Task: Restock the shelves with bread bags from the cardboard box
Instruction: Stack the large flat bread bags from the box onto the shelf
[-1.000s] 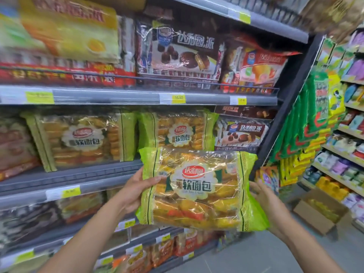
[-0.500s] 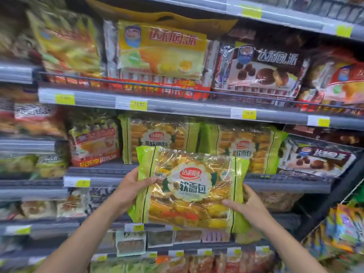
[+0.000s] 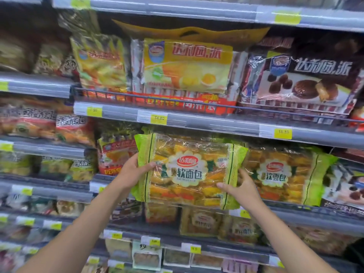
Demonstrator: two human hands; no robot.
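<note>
I hold a green-edged clear bread bag [image 3: 189, 170] with a white flower label upright in front of the middle shelf. My left hand [image 3: 136, 170] grips its left edge, thumb on the front. My right hand [image 3: 239, 187] grips its lower right corner. Behind it and to the right stands a matching bread bag [image 3: 285, 174] on the shelf. Whatever is directly behind the held bag is hidden. The cardboard box is out of view.
The grey shelf rail [image 3: 216, 125] with yellow price tags runs just above the held bag. Yellow cake packs [image 3: 187, 64] and a brown chocolate pie pack [image 3: 303, 79] fill the shelf above. A red-labelled pack [image 3: 116, 156] stands left. Lower shelves [image 3: 197, 223] hold smaller bread bags.
The view has swung left and closer to the shelves. The bag has risen from below the shelf edge up to the row of matching bags, both hands still on it.
</note>
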